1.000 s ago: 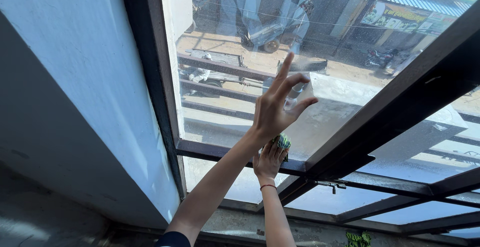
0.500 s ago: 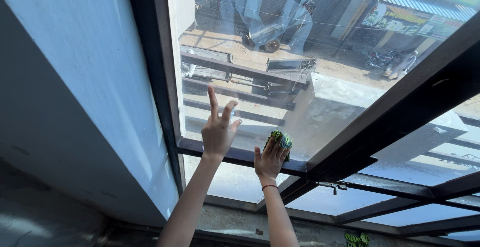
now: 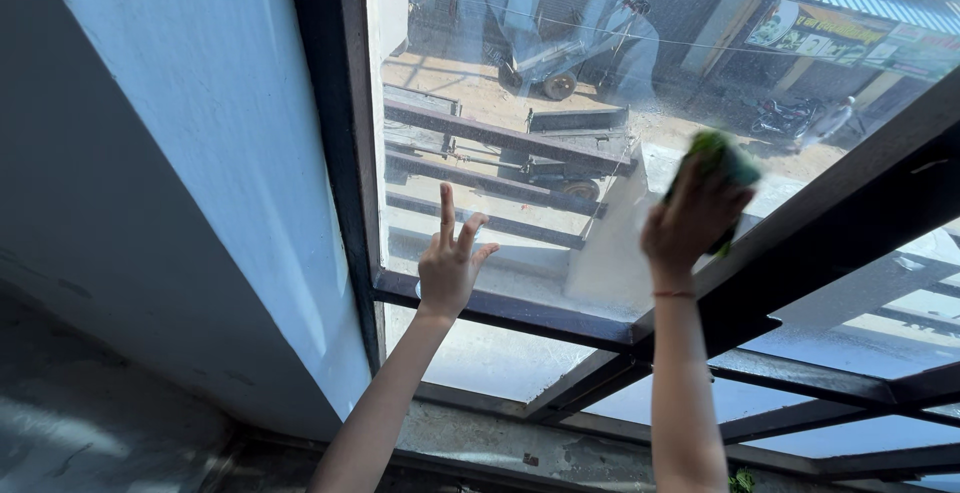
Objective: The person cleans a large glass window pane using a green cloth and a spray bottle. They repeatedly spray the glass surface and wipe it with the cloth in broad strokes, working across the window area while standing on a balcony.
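Note:
My right hand (image 3: 693,221) presses a green sponge (image 3: 722,163) flat against the window pane (image 3: 520,73), close to the dark frame bar on the right (image 3: 860,223). My left hand (image 3: 450,265) rests with fingers spread on the lower part of the same pane, just above the dark horizontal frame bar (image 3: 500,308). Both arms reach up from the bottom of the view. A thin band sits on my right wrist.
A white wall (image 3: 200,153) runs along the left of the dark vertical frame (image 3: 330,123). More panes and dark bars lie at the lower right (image 3: 850,393). Through the glass I see a street with carts, timber beams and a motorbike.
My right hand has lifted the sponge up and to the right across the pane. My left hand dropped from high on the glass to the lower pane edge.

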